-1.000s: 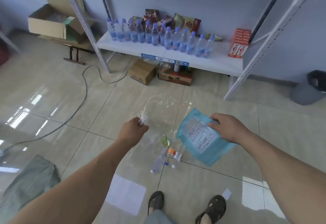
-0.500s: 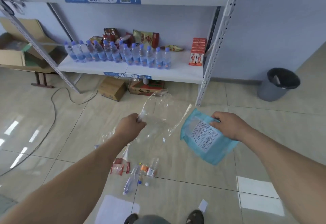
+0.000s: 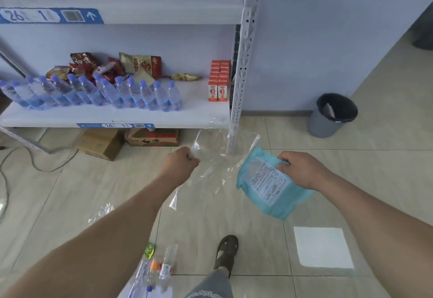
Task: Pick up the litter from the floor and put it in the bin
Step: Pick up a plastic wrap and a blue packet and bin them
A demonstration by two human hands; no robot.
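My left hand (image 3: 181, 161) grips a crumpled clear plastic bag (image 3: 219, 157) that hangs in the air in front of me. My right hand (image 3: 298, 168) holds a light blue packet (image 3: 269, 186) with a printed white label by its upper edge. The grey bin (image 3: 325, 121) with a black liner stands on the floor by the wall, ahead and to the right of both hands. More litter lies on the floor near my feet: empty clear bottles (image 3: 161, 267), a small green wrapper (image 3: 149, 249) and a piece of clear plastic (image 3: 102, 212).
A white metal shelf unit (image 3: 242, 67) stands ahead on the left, holding water bottles (image 3: 93, 94), snack bags and red cartons (image 3: 219, 82). Cardboard boxes (image 3: 103, 143) sit under it. A cable (image 3: 14, 166) trails on the floor at left. My sandalled foot (image 3: 226, 253) is below.
I have stepped forward and turned right: the bin and shelf are nearer and larger. Both hands keep hold of the clear bag and the blue packet. The floor litter has slid toward the bottom edge.
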